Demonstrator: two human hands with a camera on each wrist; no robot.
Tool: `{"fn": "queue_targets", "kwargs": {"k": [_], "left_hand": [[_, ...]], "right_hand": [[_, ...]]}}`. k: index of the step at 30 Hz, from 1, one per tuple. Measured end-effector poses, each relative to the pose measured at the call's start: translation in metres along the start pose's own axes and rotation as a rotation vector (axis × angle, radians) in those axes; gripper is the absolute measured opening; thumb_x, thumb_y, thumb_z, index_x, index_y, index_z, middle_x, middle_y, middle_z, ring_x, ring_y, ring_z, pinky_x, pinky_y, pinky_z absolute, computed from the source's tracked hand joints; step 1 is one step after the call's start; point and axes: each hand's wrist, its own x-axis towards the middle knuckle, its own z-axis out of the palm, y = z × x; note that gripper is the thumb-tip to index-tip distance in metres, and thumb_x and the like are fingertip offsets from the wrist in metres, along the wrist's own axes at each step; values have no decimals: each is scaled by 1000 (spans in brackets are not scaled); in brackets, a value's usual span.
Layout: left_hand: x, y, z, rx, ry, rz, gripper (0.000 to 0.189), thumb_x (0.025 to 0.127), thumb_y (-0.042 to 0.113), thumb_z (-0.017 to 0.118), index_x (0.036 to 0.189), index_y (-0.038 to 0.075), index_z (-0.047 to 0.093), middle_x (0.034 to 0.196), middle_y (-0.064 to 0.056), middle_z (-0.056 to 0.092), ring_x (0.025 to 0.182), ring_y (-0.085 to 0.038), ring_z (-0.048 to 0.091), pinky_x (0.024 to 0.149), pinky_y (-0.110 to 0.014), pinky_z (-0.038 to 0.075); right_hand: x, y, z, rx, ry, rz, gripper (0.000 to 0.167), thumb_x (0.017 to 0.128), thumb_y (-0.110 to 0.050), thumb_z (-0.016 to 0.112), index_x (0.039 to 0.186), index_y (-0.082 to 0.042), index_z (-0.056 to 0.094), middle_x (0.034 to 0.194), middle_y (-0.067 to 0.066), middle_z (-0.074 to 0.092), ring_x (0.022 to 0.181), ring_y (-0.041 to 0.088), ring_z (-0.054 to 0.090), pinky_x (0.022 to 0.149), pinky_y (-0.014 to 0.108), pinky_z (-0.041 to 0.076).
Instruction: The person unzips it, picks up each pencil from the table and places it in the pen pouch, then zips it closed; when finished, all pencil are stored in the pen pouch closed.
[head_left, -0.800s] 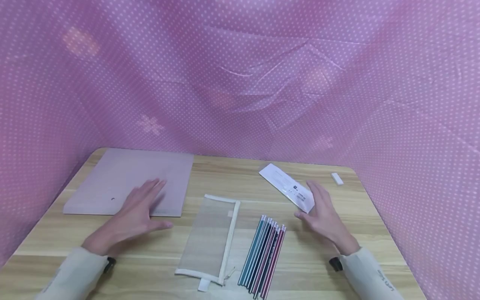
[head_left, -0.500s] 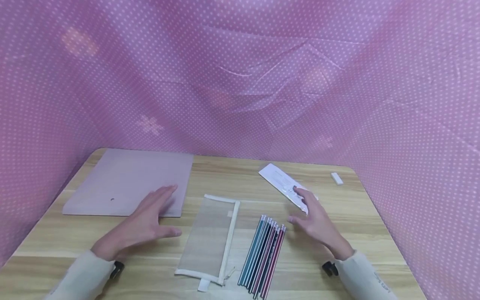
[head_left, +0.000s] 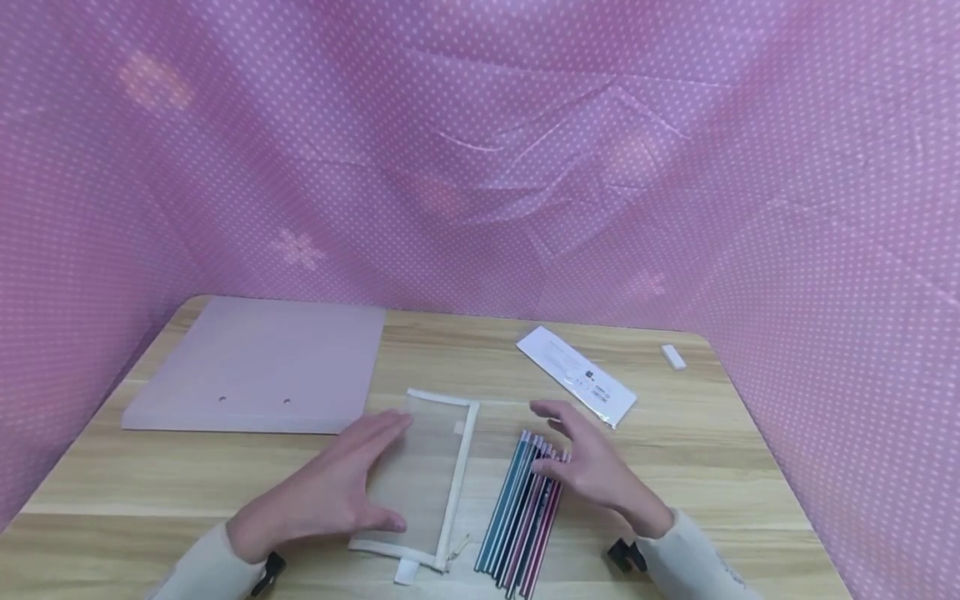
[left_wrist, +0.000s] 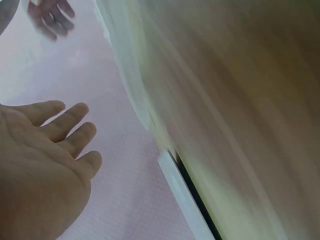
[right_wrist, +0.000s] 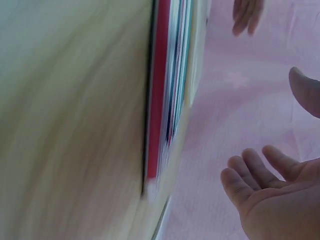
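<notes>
A see-through mesh zip pouch (head_left: 427, 467) with cream edging lies at the front middle of the table. My left hand (head_left: 330, 492) hovers over its left side, fingers spread and holding nothing; in the left wrist view its palm (left_wrist: 40, 170) faces sideways, off the tabletop. To the right of the pouch lie several pencils (head_left: 517, 525) side by side, teal, black and dark red. My right hand (head_left: 600, 471) is held over their upper right end, fingers relaxed with nothing in them. The right wrist view shows the pencils (right_wrist: 162, 90) apart from the fingers (right_wrist: 250, 170).
A pale pink folder (head_left: 277, 358) with two holes lies at the back left. Behind the pencils is a flat white packet (head_left: 577, 375), and a small white eraser (head_left: 673, 357) lies at the far right. Pink dotted cloth (head_left: 480, 167) surrounds the wooden table (head_left: 720, 433).
Both hands have moved inward: the left from the folder to over the pouch, the right from the white packet to over the pencils. The objects have stayed in place.
</notes>
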Motion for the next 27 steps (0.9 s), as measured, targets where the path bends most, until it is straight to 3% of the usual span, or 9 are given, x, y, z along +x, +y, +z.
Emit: {"fn": "queue_targets", "kwargs": {"k": [5, 13, 23, 27], "left_hand": [[-3, 12, 9, 46, -42, 58, 129, 57, 66, 88, 159, 13, 30, 165, -9, 35, 153, -33, 31, 127, -57, 22], [-10, 23, 22, 145, -88, 156, 116, 55, 66, 88, 152, 20, 43, 145, 6, 53, 137, -17, 46, 117, -43, 41], [-6, 30, 25, 184, -120, 224, 72, 62, 52, 90, 122, 21, 65, 124, 12, 62, 119, -10, 56, 104, -36, 51], [-3, 31, 26, 204, -143, 230, 52, 66, 44, 90, 109, 23, 70, 112, 15, 64, 109, -5, 57, 96, -30, 54]], "right_hand": [[0, -14, 17, -34, -77, -28, 71, 75, -11, 86, 139, -12, 53, 139, 6, 61, 130, 27, 59, 112, 49, 48], [-1, -33, 42, -42, -255, 5, 51, 80, -16, 83, 125, -16, 60, 124, -2, 67, 118, 16, 62, 107, 36, 51], [2, -47, 60, -124, -420, -21, 40, 82, -23, 83, 117, -21, 63, 113, -10, 69, 106, 1, 61, 101, 25, 52], [3, -48, 65, -172, -481, -57, 36, 82, -25, 84, 112, -24, 65, 106, -15, 68, 96, -3, 57, 92, 19, 51]]}}
